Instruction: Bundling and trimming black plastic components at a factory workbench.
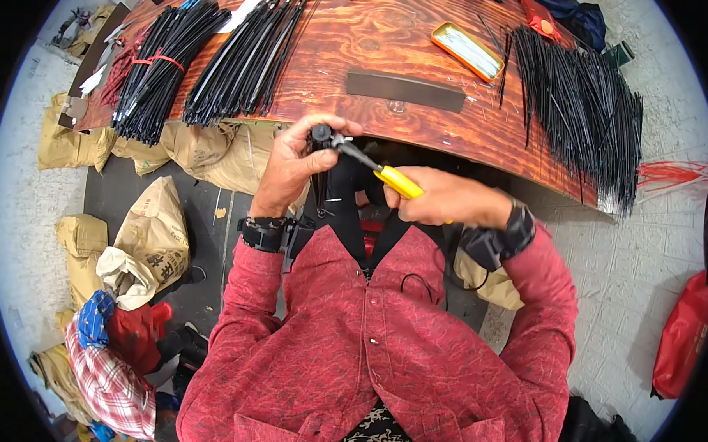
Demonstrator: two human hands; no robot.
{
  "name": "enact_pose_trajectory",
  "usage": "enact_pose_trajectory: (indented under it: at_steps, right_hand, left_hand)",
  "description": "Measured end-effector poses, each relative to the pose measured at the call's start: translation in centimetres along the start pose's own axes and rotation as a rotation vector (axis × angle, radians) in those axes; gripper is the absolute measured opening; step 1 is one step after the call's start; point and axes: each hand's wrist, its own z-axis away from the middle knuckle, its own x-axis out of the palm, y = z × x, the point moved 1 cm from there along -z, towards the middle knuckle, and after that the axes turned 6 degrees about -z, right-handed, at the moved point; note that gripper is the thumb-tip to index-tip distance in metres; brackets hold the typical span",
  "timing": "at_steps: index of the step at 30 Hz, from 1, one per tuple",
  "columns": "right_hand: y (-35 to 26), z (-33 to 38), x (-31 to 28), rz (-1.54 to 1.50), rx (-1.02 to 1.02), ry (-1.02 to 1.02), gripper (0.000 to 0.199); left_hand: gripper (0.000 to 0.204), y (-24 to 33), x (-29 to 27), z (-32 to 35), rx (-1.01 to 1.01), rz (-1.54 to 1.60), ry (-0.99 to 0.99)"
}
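Observation:
My left hand (294, 160) is closed round a black round-ended part (321, 132), just off the table's near edge. Thin dark rods hang below that hand, but whether they join the part I cannot tell. In my right hand (452, 197) is a pair of yellow-handled pliers (398, 181), gripped from the right. Their narrow metal jaws point up and left and meet the black part beside my left thumb. The exact spot between the jaws is too small to make out.
On the reddish wooden table (337, 45) lie bundles of black rods (160, 70), a loose heap of black rods (584, 112), a dark flat bar (405, 90) and an orange-rimmed tin (467, 52). Brown sacks (155, 226) stand at left, near a person in a checked shirt (110, 380).

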Motion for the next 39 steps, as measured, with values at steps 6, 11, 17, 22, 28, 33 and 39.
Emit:
enact_pose_trajectory:
  at_steps: [6,11,17,22,28,33,39]
  right_hand:
    - [-0.1,0.6,1.2,0.142,-0.281,0.381,0.027]
    - [-0.6,0.8,0.9,0.192,-0.296,0.401,0.031]
    - [-0.2,0.4,0.3,0.216,-0.389,0.385,0.040]
    - [0.1,0.3,-0.1,0.278,-0.393,0.398,0.044]
    - [0.3,0.2,-0.5,0.321,-0.402,0.403,0.043]
    - [0.1,0.3,-0.6,0.318,-0.355,0.376,0.029]
    - [0.0,-0.1,0.8,0.129,-0.148,0.328,0.014]
  left_hand:
    - [0.047,0.4,0.2,1.0,0.030,-0.019,0.004]
    - [0.046,0.5,0.7,0.8,0.037,-0.035,-0.001]
    - [0.046,0.6,1.0,0.8,0.045,-0.063,0.012]
    - [0.047,0.5,1.1,0.8,0.025,-0.065,0.013]
    - [0.048,0.5,1.0,0.7,0.012,-0.057,0.011]
    - [0.049,0.5,1.0,0.6,0.002,-0.075,-0.007]
    - [0.050,0.2,0.9,0.6,0.025,-0.066,-0.017]
